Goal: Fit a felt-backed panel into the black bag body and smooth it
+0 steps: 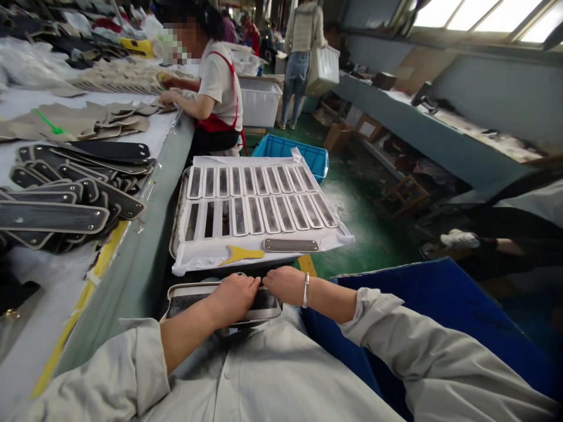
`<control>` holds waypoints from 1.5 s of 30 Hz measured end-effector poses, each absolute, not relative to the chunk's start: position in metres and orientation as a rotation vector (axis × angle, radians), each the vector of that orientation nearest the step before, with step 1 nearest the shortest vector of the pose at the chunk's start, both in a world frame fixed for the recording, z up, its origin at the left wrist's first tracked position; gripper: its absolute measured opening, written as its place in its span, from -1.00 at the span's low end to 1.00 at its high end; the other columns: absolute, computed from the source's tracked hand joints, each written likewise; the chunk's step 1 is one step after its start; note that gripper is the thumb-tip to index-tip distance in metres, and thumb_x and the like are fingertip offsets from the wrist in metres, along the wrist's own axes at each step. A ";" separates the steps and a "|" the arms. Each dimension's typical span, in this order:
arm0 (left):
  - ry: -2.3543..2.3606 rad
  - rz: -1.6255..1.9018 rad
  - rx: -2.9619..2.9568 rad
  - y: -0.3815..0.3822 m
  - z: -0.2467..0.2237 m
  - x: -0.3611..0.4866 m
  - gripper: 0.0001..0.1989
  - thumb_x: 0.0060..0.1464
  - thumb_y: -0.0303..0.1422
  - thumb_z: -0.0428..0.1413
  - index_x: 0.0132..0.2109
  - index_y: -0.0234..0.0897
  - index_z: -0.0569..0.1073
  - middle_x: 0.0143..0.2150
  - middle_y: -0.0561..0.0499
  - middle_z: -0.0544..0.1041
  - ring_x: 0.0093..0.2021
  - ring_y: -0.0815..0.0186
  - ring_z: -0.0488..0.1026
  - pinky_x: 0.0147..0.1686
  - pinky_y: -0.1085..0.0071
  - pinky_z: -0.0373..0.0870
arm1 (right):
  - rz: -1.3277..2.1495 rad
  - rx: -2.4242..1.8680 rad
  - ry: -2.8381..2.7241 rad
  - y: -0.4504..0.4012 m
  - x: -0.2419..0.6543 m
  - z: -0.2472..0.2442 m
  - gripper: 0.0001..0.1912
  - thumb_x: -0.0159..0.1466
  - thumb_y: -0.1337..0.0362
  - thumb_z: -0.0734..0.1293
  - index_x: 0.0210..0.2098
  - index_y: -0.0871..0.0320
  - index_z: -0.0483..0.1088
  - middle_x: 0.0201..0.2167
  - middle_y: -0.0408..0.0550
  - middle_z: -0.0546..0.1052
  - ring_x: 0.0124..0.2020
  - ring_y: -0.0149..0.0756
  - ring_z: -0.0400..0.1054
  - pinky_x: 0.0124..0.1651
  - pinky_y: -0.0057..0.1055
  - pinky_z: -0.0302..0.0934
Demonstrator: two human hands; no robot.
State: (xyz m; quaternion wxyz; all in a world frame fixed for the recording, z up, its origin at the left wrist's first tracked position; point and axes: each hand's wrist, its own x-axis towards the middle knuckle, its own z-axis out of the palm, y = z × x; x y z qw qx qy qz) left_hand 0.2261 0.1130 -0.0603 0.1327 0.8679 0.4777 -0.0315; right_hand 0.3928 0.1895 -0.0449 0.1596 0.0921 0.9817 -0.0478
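Observation:
My left hand (237, 298) and my right hand (285, 283) meet close together in front of my body, fingertips pinched. Whatever is between them is too small or hidden to make out. Under my left hand lies a light-rimmed tray (190, 288) with a dark inside, partly covered by my forearm. Just beyond my hands, a white cloth-covered board (200, 249) carries two rows of dark strips with white borders (268, 214). Along its near edge rest a yellow scraper-like tool (241, 254) and a grey strap piece (290, 245) with small metal studs at its ends.
At left, a long table (132, 269) bears a heap of dark strap pieces (53, 214) and beige pieces (118, 120). A co-worker (220, 82) works there. Blue crate (290, 153) stands behind the board; a blue panel (422, 310) is at right, near a gloved hand (460, 239).

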 end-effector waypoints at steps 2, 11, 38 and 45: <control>1.391 -0.090 2.549 0.110 -0.062 0.233 -0.57 0.11 -0.53 -0.16 0.13 -0.58 0.25 -0.10 -0.34 0.47 -0.13 0.03 0.43 -0.20 0.13 0.35 | -0.017 0.297 2.823 0.175 0.398 -0.045 -0.76 0.24 0.48 0.12 -0.19 0.41 0.37 -0.38 0.16 0.45 -0.35 -0.17 0.35 -0.43 -0.34 0.19; 1.388 -0.120 2.681 0.110 -0.063 0.232 -0.56 0.11 -0.52 -0.16 0.13 -0.61 0.24 -0.21 -0.29 0.47 -0.26 0.06 0.43 -0.34 0.15 0.34 | -0.580 0.570 2.598 0.197 0.386 -0.025 -0.74 0.24 0.37 0.18 -0.37 0.35 0.48 -0.42 0.11 0.49 -0.36 -0.24 0.31 -0.35 -0.38 0.13; 1.126 0.096 2.111 0.128 -0.047 0.140 -0.59 0.10 -0.44 -0.07 0.09 -0.18 0.39 0.04 0.01 0.48 0.02 0.29 0.41 0.04 0.43 0.25 | -1.742 0.696 2.173 0.239 0.380 -0.087 -0.57 0.16 0.09 0.32 -0.01 0.14 0.43 -0.07 -0.10 0.50 -0.04 -0.25 0.36 0.03 -0.47 0.18; 1.156 0.183 2.102 0.120 -0.052 0.136 -0.64 0.10 -0.44 -0.06 0.03 -0.16 0.42 -0.02 0.03 0.52 -0.01 0.25 0.43 0.00 0.42 0.28 | -1.663 0.645 2.167 0.234 0.362 -0.085 -0.53 0.20 0.06 0.27 0.03 0.17 0.40 -0.04 -0.07 0.48 0.00 -0.24 0.33 0.06 -0.48 0.15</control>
